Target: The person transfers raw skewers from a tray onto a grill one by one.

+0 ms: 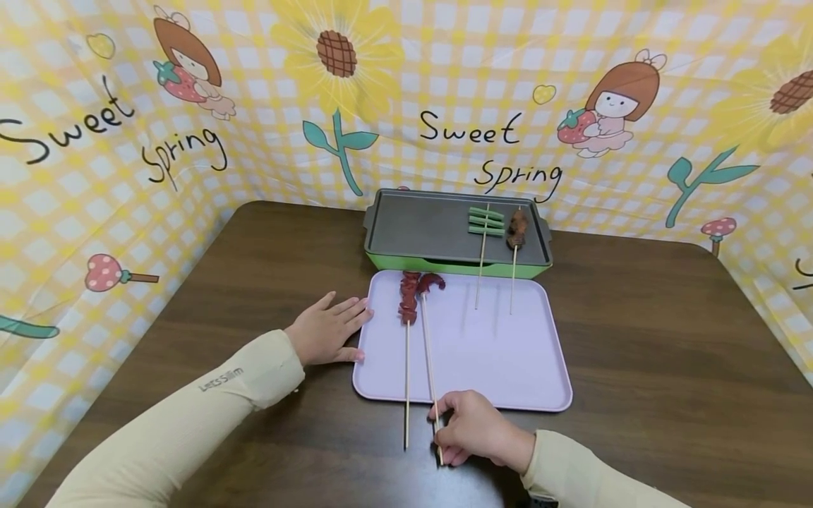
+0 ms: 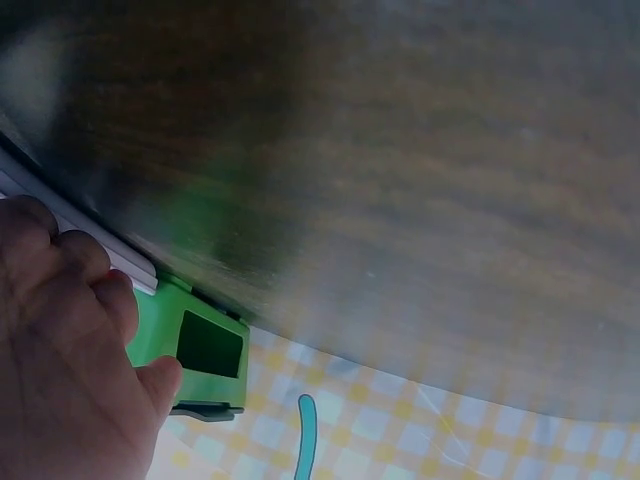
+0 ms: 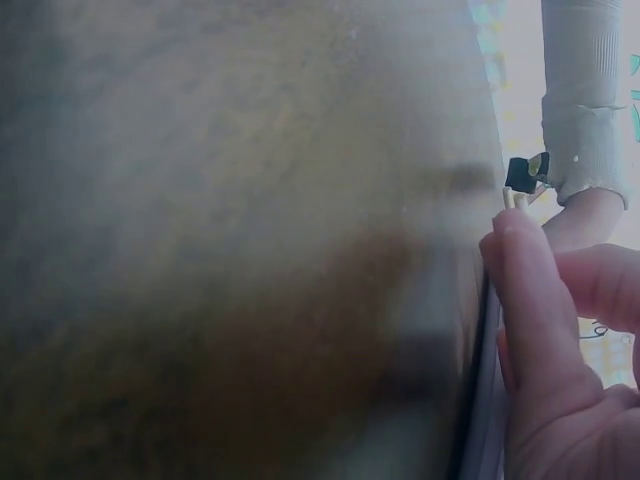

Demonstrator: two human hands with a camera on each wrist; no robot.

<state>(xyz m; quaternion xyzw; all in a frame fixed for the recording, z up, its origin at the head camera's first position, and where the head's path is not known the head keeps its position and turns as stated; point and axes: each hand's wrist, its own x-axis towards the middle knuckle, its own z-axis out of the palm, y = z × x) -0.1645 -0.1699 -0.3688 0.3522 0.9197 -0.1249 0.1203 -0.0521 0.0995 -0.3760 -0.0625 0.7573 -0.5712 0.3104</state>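
Just beyond the tray's near edge, the right hand [image 1: 473, 430] is pinching the lower end of a skewer [image 1: 428, 339] between thumb and fingers. That skewer is slanting away across the lilac tray [image 1: 495, 360], its loaded end lying near the far rim. The left hand [image 1: 327, 330] is resting with fingers extended and spread at the tray's left edge, grasping nothing.

Right of the held stick, the tray's flat surface is stretching to a raised, rounded rim; on its left, a second skewer [image 1: 408, 300] is lying just beside it, the stick jutting past the near edge. The brown counter [image 1: 654, 353] is extending widely on both sides.

The held skewer is showing a pale, thin stick and a glossy, dark red, curled piece at its tip; its neighbour is carrying folded red pieces.

Farther out, a grey griddle [image 1: 425, 229] with a green base is supporting a green-strip skewer [image 1: 486, 222] and a browned skewer [image 1: 517, 229], both sticks overhanging the tray. Behind, a yellow checked cloth [image 1: 406, 92] is hanging.
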